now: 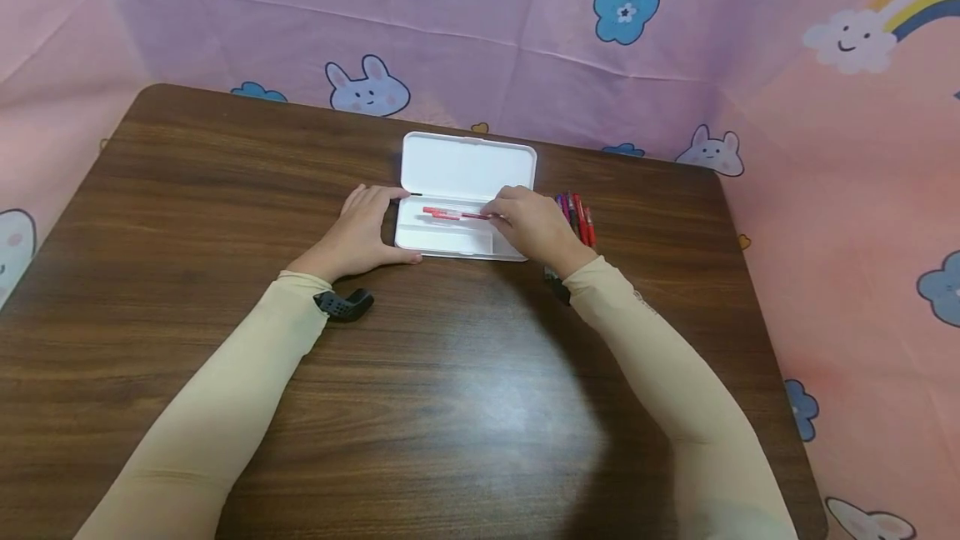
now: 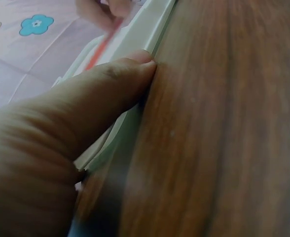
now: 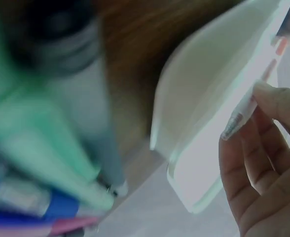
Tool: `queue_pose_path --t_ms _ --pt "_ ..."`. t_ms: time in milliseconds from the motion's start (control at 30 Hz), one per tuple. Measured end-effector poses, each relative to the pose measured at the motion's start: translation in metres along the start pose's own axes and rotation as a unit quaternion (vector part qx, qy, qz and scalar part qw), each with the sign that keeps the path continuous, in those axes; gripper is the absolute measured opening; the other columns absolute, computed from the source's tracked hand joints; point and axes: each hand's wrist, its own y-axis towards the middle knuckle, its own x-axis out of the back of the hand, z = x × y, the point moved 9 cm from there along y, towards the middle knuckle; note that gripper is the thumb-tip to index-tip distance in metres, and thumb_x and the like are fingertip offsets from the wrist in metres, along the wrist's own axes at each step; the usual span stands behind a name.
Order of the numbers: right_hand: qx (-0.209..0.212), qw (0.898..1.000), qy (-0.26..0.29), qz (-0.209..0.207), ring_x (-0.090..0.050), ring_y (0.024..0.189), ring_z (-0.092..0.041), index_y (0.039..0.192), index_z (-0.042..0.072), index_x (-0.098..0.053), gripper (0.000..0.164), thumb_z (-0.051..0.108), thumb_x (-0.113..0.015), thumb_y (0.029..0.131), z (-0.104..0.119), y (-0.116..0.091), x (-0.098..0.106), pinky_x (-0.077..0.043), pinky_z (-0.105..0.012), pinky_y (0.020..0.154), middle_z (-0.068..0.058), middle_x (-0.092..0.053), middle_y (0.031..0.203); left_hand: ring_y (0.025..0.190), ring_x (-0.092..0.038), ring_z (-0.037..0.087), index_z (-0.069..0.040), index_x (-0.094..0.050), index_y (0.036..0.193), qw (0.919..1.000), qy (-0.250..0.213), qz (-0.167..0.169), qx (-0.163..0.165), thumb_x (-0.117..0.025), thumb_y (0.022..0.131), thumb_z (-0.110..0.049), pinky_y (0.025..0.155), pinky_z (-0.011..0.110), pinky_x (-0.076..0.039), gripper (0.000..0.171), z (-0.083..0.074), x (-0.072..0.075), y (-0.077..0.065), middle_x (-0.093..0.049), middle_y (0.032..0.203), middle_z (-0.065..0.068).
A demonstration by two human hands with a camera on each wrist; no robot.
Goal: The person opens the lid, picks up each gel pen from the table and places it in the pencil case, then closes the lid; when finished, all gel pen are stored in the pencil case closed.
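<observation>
A white pencil case [image 1: 442, 242] lies with its lid [image 1: 468, 167] raised on the far side. My left hand [image 1: 363, 227] grips the case's left end, thumb along the front edge and index finger at the back corner; in the left wrist view the thumb [image 2: 103, 91] presses on the rim. Between thumb and fingers, my right hand [image 1: 534, 223] pinches a red pen [image 1: 442, 212] with a clear barrel, held lengthwise over the back compartment. The right wrist view shows the pen's silvery tip [image 3: 232, 124] between the fingertips.
Several pens [image 1: 581, 219], red, purple and dark, lie right of the case, partly hidden behind my right hand. Close to the right wrist camera are a green pen [image 3: 41, 128] and a grey one [image 3: 90, 94]. A patterned cloth [image 1: 480, 40] hangs behind the brown table [image 1: 420, 407].
</observation>
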Motion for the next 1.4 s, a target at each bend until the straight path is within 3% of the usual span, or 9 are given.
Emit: queue_pose_path --t_ms 300,567,833,1000,1133,1267,1400 --pt "-0.011 0.997 0.044 0.066 -0.066 0.099 -0.015 0.115 0.016 -0.08 0.018 0.016 -0.068 0.101 0.001 0.019 -0.016 -0.056 -0.037 0.089 -0.001 -0.075 0.109 0.148 -0.032 0.035 -0.007 -0.037 0.155 1.0 -0.003 0.0 -0.006 -0.089 0.074 -0.056 0.129 0.052 -0.004 0.108 -0.006 0.002 0.002 -0.042 0.156 0.016" --pt "-0.004 0.991 0.1 0.084 -0.068 0.097 -0.015 0.108 0.013 -0.082 0.016 0.011 -0.069 0.1 0.002 0.024 -0.022 -0.056 -0.033 0.088 -0.002 -0.077 0.106 0.148 -0.032 0.035 -0.007 -0.037 0.154 1.0 -0.002 0.0 -0.006 -0.089 0.075 -0.057 0.129 0.053 -0.005 0.107 -0.009 0.002 0.004 -0.042 0.155 0.016" --pt "-0.015 0.991 0.102 0.084 -0.066 0.101 -0.015 0.113 0.012 -0.08 0.017 0.014 -0.068 0.101 -0.005 0.018 -0.016 -0.055 -0.034 0.092 -0.002 -0.075 0.109 0.149 -0.031 0.035 -0.006 -0.037 0.155 1.0 -0.005 0.004 -0.002 -0.089 0.076 -0.054 0.129 0.051 -0.004 0.106 -0.012 0.002 0.003 -0.041 0.156 0.016" --pt "-0.012 0.993 0.12 0.017 -0.067 0.098 -0.021 0.116 0.006 -0.076 0.018 0.009 -0.068 0.1 -0.022 -0.01 0.013 -0.057 -0.038 0.087 -0.008 -0.073 0.107 0.149 -0.031 0.035 -0.006 -0.037 0.155 1.0 -0.005 0.003 -0.002 -0.089 0.076 -0.054 0.129 0.051 -0.004 0.106 -0.011 0.0 0.003 -0.041 0.156 0.017" --pt "-0.066 0.986 0.148 -0.042 -0.065 0.098 -0.026 0.121 0.003 -0.072 0.023 0.009 -0.069 0.099 -0.057 -0.05 0.037 -0.057 -0.043 0.084 -0.012 -0.07 0.111 0.148 -0.032 0.035 -0.006 -0.037 0.155 1.0 -0.004 0.0 -0.006 -0.088 0.076 -0.056 0.129 0.051 -0.004 0.106 -0.008 -0.001 0.003 -0.042 0.155 0.016" --pt "-0.169 0.963 0.201 -0.061 -0.064 0.105 -0.029 0.131 0.003 -0.066 0.031 0.012 -0.068 0.101 -0.105 -0.096 0.045 -0.058 -0.047 0.089 -0.014 -0.066 0.12 0.148 -0.033 0.035 -0.007 -0.037 0.154 1.0 -0.004 -0.004 -0.007 -0.088 0.075 -0.058 0.129 0.052 -0.005 0.107 -0.005 -0.001 0.002 -0.042 0.154 0.016" --pt "-0.257 0.928 0.268 -0.028 -0.065 0.11 -0.032 0.139 0.003 -0.058 0.04 0.016 -0.066 0.102 -0.139 -0.136 0.031 -0.063 -0.044 0.085 -0.018 -0.063 0.126 0.147 -0.033 0.036 -0.006 -0.038 0.154 1.0 -0.005 -0.006 -0.005 -0.089 0.074 -0.057 0.129 0.053 -0.005 0.108 -0.003 -0.001 0.001 -0.043 0.154 0.017"
